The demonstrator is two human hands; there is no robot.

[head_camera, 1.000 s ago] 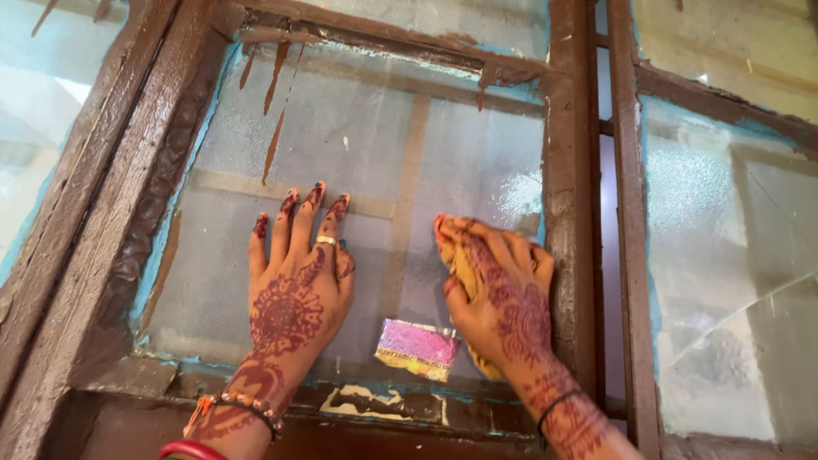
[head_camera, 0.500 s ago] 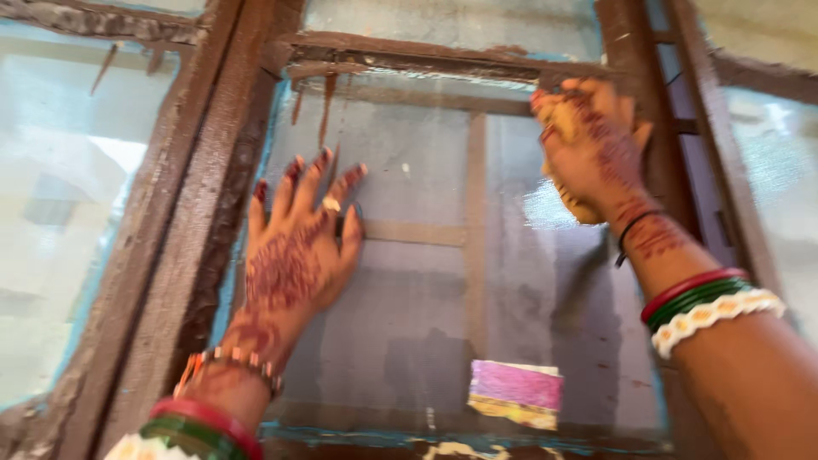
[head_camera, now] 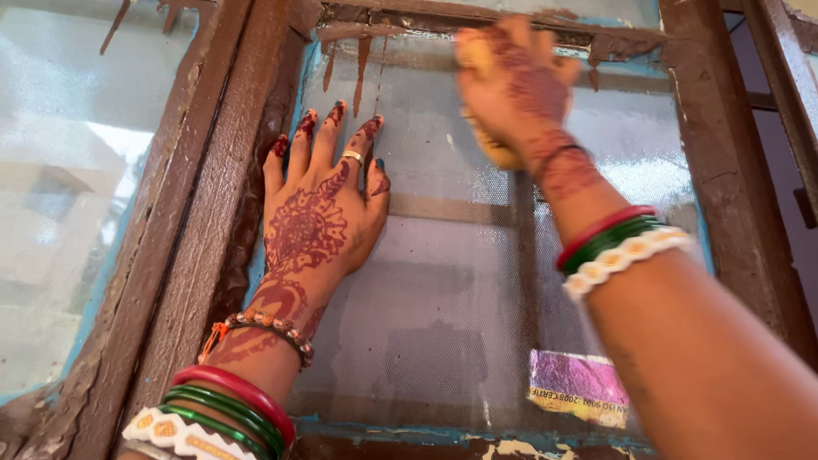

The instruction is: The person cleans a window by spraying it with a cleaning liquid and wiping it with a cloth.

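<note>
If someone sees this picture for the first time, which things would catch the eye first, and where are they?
First, the left hand, covered in dark red henna patterns, pressed flat with fingers spread on the textured glass pane near the worn brown wooden frame. Next, the right hand, blurred, at the top of the pane, with a yellow sponge under its palm. Red, green and white bangles ring that wrist, and a purple sticker sits low on the glass.

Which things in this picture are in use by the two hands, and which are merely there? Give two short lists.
In use:
- left hand, flat on the window pane
- right hand, blurred, pressing a yellow sponge to the pane

Merely there:
- purple sticker low on the pane
- brown wooden frame
- neighbouring pane
</note>
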